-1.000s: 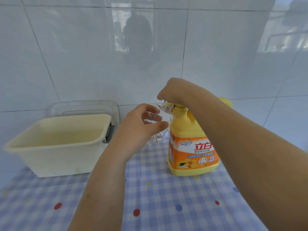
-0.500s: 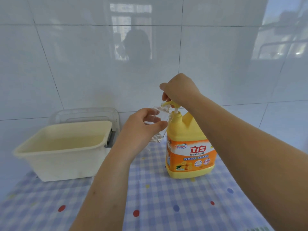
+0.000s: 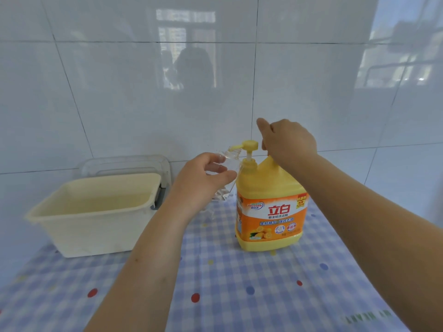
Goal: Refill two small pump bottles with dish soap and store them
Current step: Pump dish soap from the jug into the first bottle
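Observation:
A big yellow dish soap jug (image 3: 271, 212) with an orange label stands on the checked tablecloth. Its pump head (image 3: 250, 145) is raised, with the spout pointing left. My left hand (image 3: 203, 180) grips a small clear bottle (image 3: 227, 161), tilted with its open mouth right under the spout. The bottle's lower part is partly hidden by my fingers. My right hand (image 3: 287, 142) hovers just right of the pump head with loosely curled fingers, holding nothing. No second small bottle is in view.
A cream plastic basin (image 3: 96, 226) stands at the left on the tablecloth (image 3: 227, 283), with a clear plastic container (image 3: 124, 161) behind it against the white tiled wall. The jug stands close to that wall.
My right hand has lifted off the pump head and moved to the right, and the pump head has risen. My left hand keeps the clear bottle at the spout.

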A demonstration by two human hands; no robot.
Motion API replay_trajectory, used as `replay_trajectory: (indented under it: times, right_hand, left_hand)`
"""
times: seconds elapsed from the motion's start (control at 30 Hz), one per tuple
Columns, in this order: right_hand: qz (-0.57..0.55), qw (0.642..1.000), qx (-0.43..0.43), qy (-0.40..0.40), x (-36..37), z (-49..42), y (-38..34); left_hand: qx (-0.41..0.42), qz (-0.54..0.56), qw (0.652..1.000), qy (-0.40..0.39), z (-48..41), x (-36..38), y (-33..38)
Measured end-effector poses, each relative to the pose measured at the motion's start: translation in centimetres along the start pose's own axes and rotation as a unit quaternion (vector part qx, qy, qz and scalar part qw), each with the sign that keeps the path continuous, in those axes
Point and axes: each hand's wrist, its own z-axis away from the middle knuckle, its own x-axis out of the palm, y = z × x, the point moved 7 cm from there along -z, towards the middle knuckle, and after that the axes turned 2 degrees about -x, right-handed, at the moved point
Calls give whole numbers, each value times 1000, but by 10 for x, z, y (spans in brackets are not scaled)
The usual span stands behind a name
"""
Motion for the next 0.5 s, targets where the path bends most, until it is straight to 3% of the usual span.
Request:
replay_trajectory:
  times: [0.2, 0.5]
  right_hand:
    - [128, 991, -33, 32, 7, 8, 2]
    - [102, 994, -2, 30, 10, 0, 3]
  left_hand:
    - [-5, 11, 1000, 1, 2, 1, -1]
    - [1, 4, 1000, 3, -6, 0, -1]
